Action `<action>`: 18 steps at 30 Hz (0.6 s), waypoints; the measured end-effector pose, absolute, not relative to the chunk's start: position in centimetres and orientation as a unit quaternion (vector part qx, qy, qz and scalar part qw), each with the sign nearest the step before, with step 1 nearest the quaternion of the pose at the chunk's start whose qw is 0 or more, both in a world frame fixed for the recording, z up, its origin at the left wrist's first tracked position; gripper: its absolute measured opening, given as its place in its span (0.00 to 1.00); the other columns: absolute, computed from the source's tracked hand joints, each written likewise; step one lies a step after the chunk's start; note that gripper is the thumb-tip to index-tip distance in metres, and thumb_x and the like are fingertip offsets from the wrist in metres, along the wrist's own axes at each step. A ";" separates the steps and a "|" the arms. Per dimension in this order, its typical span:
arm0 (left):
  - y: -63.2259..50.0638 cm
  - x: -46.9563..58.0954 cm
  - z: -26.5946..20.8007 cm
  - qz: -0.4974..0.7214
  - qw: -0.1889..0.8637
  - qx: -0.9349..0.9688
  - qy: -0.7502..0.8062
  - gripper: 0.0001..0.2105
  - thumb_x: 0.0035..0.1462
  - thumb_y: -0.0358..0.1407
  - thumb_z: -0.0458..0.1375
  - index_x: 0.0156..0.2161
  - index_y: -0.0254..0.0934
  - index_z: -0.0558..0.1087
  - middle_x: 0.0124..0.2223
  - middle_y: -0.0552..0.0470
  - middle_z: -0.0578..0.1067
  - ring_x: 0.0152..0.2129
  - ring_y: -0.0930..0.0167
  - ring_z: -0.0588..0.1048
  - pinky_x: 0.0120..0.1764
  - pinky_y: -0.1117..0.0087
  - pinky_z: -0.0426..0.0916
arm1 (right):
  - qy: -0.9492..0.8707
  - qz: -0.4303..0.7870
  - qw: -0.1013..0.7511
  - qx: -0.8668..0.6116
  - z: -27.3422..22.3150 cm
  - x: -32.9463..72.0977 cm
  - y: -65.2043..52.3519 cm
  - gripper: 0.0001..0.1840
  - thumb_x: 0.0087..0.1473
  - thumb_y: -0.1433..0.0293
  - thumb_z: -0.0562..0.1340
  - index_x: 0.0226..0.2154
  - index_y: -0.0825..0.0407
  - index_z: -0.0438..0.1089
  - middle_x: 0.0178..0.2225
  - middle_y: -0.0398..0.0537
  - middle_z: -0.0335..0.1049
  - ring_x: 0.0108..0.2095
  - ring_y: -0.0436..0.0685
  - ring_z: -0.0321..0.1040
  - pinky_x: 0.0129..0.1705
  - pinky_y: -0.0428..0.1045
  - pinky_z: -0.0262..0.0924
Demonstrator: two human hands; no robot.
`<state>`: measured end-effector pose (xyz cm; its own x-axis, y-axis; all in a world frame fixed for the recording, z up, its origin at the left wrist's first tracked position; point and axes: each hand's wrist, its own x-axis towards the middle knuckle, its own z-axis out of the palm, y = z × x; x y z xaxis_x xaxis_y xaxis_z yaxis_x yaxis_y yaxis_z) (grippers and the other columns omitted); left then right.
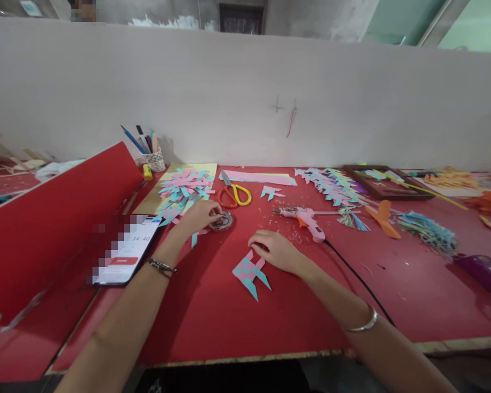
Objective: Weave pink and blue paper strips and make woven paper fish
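My left hand point(200, 215) reaches to a small round container point(222, 220) with dark contents. Its fingertips are drawn together at the container's left rim; anything between them is too small to make out. My right hand point(276, 250) rests on the red table with its fingers loosely bent and a gap at the thumb, nothing visible in it. Just below its fingertips lies a woven paper fish point(245, 269) in pink and light blue, with pointed blue tails. Beyond my left wrist is a heap of pink and blue paper pieces point(184, 188).
Scissors point(234, 196) with red and yellow handles lie behind the container. A pink glue gun point(306, 217) rests right of my right hand, its black cord point(360, 284) trailing frontward. A phone point(125, 251) and a red board point(57, 218) stand left; a pen cup point(153, 158) stands behind.
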<state>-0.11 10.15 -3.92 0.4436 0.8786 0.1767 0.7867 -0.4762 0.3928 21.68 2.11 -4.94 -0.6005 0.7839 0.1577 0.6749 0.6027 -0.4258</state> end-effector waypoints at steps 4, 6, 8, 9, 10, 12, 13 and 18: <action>10.0 -0.2 -4.0 0.224 0.147 0.827 0.493 0.03 0.44 0.31 0.53 0.25 0.36 0.70 0.27 0.51 0.73 0.25 0.70 0.69 0.29 0.72 0.61 | -0.878 0.166 0.165 -0.417 -5.0 21.7 2.1 0.10 0.51 0.77 0.51 0.30 0.55 0.67 0.30 0.49 0.67 0.32 0.51 0.63 0.35 0.46 0.55; 10.0 -0.3 -4.1 0.244 0.158 0.822 0.490 0.03 0.43 0.30 0.54 0.24 0.37 0.70 0.26 0.52 0.73 0.25 0.71 0.69 0.30 0.72 0.61 | -0.878 0.168 0.164 -0.417 -5.0 21.8 2.2 0.09 0.51 0.77 0.52 0.30 0.55 0.67 0.30 0.49 0.67 0.32 0.51 0.63 0.35 0.46 0.55; 10.0 -0.3 -4.4 0.265 0.169 0.814 0.489 0.02 0.42 0.30 0.54 0.23 0.37 0.69 0.26 0.53 0.73 0.25 0.71 0.69 0.30 0.72 0.61 | -0.878 0.167 0.164 -0.417 -5.0 21.8 2.2 0.09 0.51 0.77 0.52 0.30 0.55 0.67 0.30 0.48 0.67 0.32 0.51 0.63 0.35 0.46 0.55; 10.0 -0.4 -4.5 0.275 0.175 0.809 0.489 0.02 0.42 0.31 0.54 0.23 0.37 0.69 0.26 0.53 0.73 0.24 0.71 0.68 0.30 0.72 0.61 | -0.878 0.166 0.166 -0.417 -5.0 21.8 2.2 0.09 0.51 0.77 0.52 0.29 0.55 0.67 0.30 0.48 0.67 0.32 0.51 0.63 0.35 0.46 0.55; 10.0 -0.4 -4.6 0.286 0.180 0.804 0.490 0.02 0.42 0.31 0.54 0.23 0.37 0.69 0.26 0.53 0.73 0.24 0.71 0.68 0.30 0.72 0.61 | -0.878 0.165 0.167 -0.417 -5.0 21.8 2.2 0.09 0.51 0.77 0.52 0.29 0.54 0.67 0.30 0.48 0.67 0.32 0.51 0.63 0.35 0.46 0.55; 9.9 -0.4 -4.8 0.307 0.192 0.792 0.492 0.02 0.42 0.32 0.54 0.23 0.37 0.69 0.26 0.53 0.73 0.24 0.71 0.68 0.30 0.72 0.61 | -0.877 0.164 0.169 -0.419 -5.0 21.7 2.1 0.09 0.51 0.77 0.52 0.29 0.54 0.67 0.30 0.48 0.67 0.32 0.50 0.63 0.35 0.45 0.55; 9.9 -0.4 -4.9 0.317 0.198 0.785 0.494 0.03 0.42 0.33 0.54 0.23 0.37 0.69 0.26 0.53 0.73 0.24 0.71 0.68 0.29 0.72 0.61 | -0.877 0.164 0.169 -0.419 -5.0 21.7 2.1 0.10 0.51 0.77 0.52 0.29 0.54 0.67 0.30 0.48 0.67 0.32 0.50 0.63 0.35 0.45 0.54; 9.6 -0.3 -5.0 0.356 0.234 0.751 0.504 0.03 0.40 0.34 0.55 0.22 0.37 0.68 0.23 0.55 0.71 0.21 0.72 0.66 0.27 0.73 0.60 | -0.877 0.162 0.168 -0.421 -4.8 21.6 2.1 0.10 0.51 0.77 0.52 0.30 0.54 0.68 0.31 0.48 0.68 0.31 0.50 0.63 0.34 0.45 0.54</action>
